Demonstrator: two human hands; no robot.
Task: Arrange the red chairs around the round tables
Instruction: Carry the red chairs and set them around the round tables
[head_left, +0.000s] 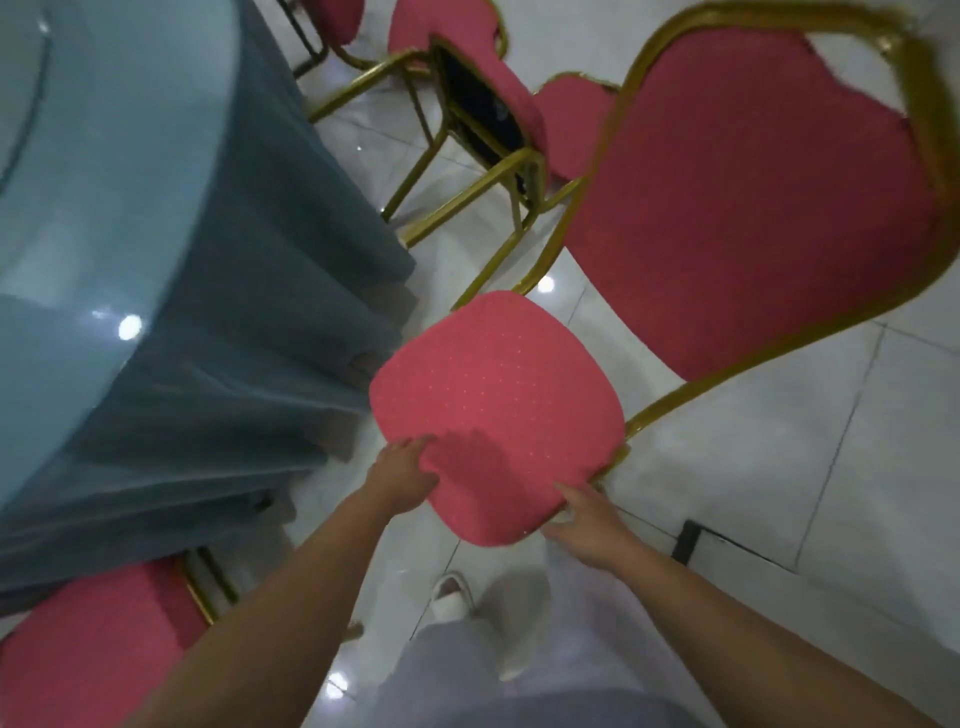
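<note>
The round table (156, 249), cropped at left, drapes blue cloth beside my fingers. The red chair (498, 395) is just ahead, legs mostly hidden; my left hand (402, 475) and right hand (589, 525) grip its seat, fingertips tucked underneath.

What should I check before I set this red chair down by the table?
1. Left hand grips the held chair by its seat edge: ok.
2. Right hand grips the seat's other corner: ok.
3. Seat clear of the tablecloth: cannot tell, they overlap in view.
4. Chair's feet on the floor: cannot tell, hidden.
5. Neighbouring chair at the table stands apart from it: ok.
</note>
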